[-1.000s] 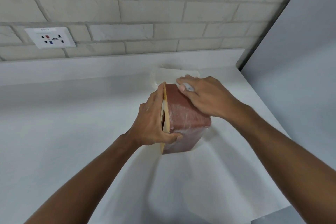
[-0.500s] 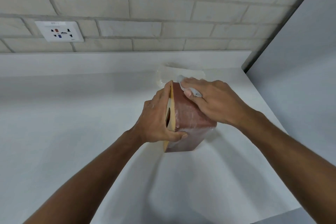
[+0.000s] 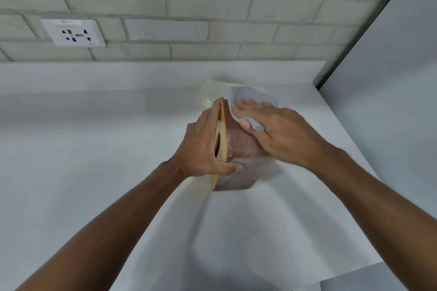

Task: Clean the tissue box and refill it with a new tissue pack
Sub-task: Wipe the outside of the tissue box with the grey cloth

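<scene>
Wall socket [image 3: 73,33] sits top left in the brick wall [image 3: 212,2]; everything else is placed off it.

L hand [image 3: 201,146] is right of and well below the socket, over the white counter [image 3: 94,172]. Its fingers lie straight and close together up the box's tan face. The thumb hooks round the near edge onto the red-brown side, so it's a grip.

Tissue box [image 3: 238,149] is further right of the socket, btwn the two hands and touching both. It stands on a long narrow side, w/ the near bottom corner on the counter. Long axis runs near-to-far, toward the wall. The tan face w/ the oval slot points left, into the L palm, and the red-brown side faces up and right. The slot is mostly covered by the L hand, only a dark sliver showing. Box's right flank and far end are hidden under the R hand and cloth.

Past the box's far end is something clear and crinkly [image 3: 209,92], too washed out to ID.

R hand [image 3: 279,134] is furthest right of the socket. It lies on the box's upper far part, fingers flat and pressed together on a pale cloth [image 3: 256,94]. The thumb is tucked under and nips a fold against the forefinger. The cloth spills beyond the fingertips, and its edges blur.

A grey panel [image 3: 390,101] is cut off at frame right.
</scene>
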The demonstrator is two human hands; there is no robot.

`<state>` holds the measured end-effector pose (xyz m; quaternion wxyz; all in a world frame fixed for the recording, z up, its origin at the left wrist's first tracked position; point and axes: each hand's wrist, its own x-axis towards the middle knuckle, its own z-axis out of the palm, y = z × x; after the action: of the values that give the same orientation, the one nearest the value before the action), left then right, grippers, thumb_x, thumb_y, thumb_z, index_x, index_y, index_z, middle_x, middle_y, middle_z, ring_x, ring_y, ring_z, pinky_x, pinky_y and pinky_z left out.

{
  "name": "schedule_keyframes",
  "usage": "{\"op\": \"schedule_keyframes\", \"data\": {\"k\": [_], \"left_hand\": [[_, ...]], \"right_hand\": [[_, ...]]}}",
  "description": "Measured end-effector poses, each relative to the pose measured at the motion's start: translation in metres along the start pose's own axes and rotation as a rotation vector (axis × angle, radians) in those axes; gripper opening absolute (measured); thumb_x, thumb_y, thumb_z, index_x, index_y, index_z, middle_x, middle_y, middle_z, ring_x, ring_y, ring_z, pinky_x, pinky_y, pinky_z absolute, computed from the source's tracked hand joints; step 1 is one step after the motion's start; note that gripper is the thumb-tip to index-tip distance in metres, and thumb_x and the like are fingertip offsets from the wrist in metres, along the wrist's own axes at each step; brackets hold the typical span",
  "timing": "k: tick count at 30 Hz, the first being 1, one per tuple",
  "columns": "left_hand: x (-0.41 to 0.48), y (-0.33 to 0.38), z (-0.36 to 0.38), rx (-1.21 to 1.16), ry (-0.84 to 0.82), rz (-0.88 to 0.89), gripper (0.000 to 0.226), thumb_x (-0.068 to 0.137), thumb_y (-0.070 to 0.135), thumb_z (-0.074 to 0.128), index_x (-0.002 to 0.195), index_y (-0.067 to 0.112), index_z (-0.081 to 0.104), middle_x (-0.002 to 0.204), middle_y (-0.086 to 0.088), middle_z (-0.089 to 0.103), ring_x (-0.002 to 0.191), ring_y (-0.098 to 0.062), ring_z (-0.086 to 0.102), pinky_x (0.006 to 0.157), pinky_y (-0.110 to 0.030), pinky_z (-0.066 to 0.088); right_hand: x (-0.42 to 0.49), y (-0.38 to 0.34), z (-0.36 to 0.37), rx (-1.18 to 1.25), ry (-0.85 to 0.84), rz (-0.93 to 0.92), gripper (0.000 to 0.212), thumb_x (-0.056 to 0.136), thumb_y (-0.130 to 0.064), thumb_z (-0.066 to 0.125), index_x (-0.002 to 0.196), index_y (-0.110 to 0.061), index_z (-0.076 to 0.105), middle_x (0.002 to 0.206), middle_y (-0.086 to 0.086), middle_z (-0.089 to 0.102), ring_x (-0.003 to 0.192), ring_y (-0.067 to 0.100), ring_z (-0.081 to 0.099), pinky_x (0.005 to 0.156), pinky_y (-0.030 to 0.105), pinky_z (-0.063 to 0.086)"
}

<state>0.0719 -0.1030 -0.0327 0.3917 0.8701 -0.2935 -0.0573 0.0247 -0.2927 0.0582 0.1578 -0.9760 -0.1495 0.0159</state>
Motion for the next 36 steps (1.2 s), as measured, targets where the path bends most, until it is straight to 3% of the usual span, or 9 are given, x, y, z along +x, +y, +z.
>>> {"op": "schedule_keyframes", "data": {"k": [5,9,14,16,19,22,27,30,36], "left_hand": [[-0.003,0.002,-0.001,-0.005,0.027,0.019,0.132,0.052,0.074,0.068,0.16,0.015,0.021,0.138,0.014,0.04,0.13,-0.02,0.046,0.105,-0.054,0.043],[-0.001,0.002,0.001,-0.007,-0.009,-0.014,0.148,0.05,0.079,0.067,0.166,0.016,-0.001,0.163,0.002,0.031,0.149,-0.021,0.031,0.118,-0.05,0.03],[-0.003,0.002,0.002,-0.024,0.025,0.037,0.126,0.054,0.074,0.068,0.159,0.017,0.025,0.134,0.019,0.037,0.123,-0.004,0.039,0.099,-0.04,0.039],[-0.001,0.0,0.002,-0.015,0.017,0.031,0.133,0.053,0.076,0.068,0.161,0.018,0.018,0.143,0.015,0.04,0.13,-0.008,0.04,0.1,-0.037,0.036],[-0.001,0.001,0.001,-0.02,0.01,0.013,0.14,0.052,0.077,0.067,0.164,0.021,0.005,0.153,0.011,0.034,0.141,-0.016,0.036,0.108,-0.041,0.034],[-0.004,0.001,0.001,-0.023,0.029,0.061,0.123,0.055,0.072,0.068,0.158,0.029,0.015,0.149,0.017,0.031,0.139,-0.018,0.042,0.106,-0.041,0.039],[0.0,0.001,-0.001,-0.025,0.021,0.02,0.13,0.052,0.073,0.07,0.159,0.021,0.019,0.146,0.01,0.044,0.134,-0.017,0.043,0.105,-0.051,0.043],[-0.004,0.0,-0.001,-0.024,0.03,0.044,0.124,0.054,0.072,0.069,0.157,0.028,0.017,0.151,0.006,0.04,0.136,-0.022,0.046,0.106,-0.052,0.044],[0.001,0.003,0.001,-0.016,0.008,0.005,0.138,0.051,0.074,0.069,0.163,0.017,0.012,0.155,0.004,0.039,0.142,-0.02,0.04,0.11,-0.053,0.04]], "right_hand": [[-0.016,-0.01,0.012,0.017,-0.03,-0.158,0.042,0.104,-0.022,0.046,0.146,-0.021,0.046,0.156,-0.005,0.036,0.146,0.004,0.026,0.123,0.031,0.018],[-0.014,0.004,-0.004,0.004,0.005,0.01,0.045,0.105,-0.036,0.036,0.148,-0.026,0.043,0.157,-0.009,0.034,0.147,0.003,0.024,0.121,0.035,0.022],[-0.019,-0.011,0.012,-0.004,-0.049,-0.133,0.044,0.104,-0.019,0.045,0.148,-0.02,0.043,0.158,-0.004,0.033,0.148,0.004,0.022,0.123,0.032,0.015],[-0.018,-0.003,0.002,0.018,-0.031,-0.084,0.042,0.105,-0.027,0.042,0.147,-0.023,0.044,0.158,-0.007,0.033,0.147,0.002,0.022,0.122,0.031,0.017],[-0.011,-0.009,0.001,-0.021,-0.014,-0.023,0.044,0.106,-0.033,0.035,0.149,-0.023,0.041,0.159,-0.006,0.031,0.148,0.003,0.021,0.122,0.033,0.019],[-0.022,-0.017,0.012,0.024,-0.052,-0.15,0.044,0.105,-0.025,0.042,0.148,-0.021,0.043,0.158,-0.004,0.033,0.148,0.004,0.022,0.123,0.032,0.016],[-0.014,-0.009,0.0,-0.025,-0.022,-0.05,0.043,0.106,-0.032,0.037,0.149,-0.026,0.042,0.158,-0.009,0.032,0.147,0.001,0.021,0.122,0.032,0.018],[-0.019,-0.015,0.01,0.005,-0.057,-0.156,0.043,0.105,-0.023,0.043,0.148,-0.022,0.043,0.157,-0.007,0.034,0.147,0.002,0.022,0.123,0.031,0.015],[-0.017,-0.008,0.002,0.021,-0.002,-0.066,0.043,0.106,-0.033,0.037,0.147,-0.022,0.045,0.156,-0.006,0.036,0.147,0.004,0.024,0.122,0.035,0.02]]}}
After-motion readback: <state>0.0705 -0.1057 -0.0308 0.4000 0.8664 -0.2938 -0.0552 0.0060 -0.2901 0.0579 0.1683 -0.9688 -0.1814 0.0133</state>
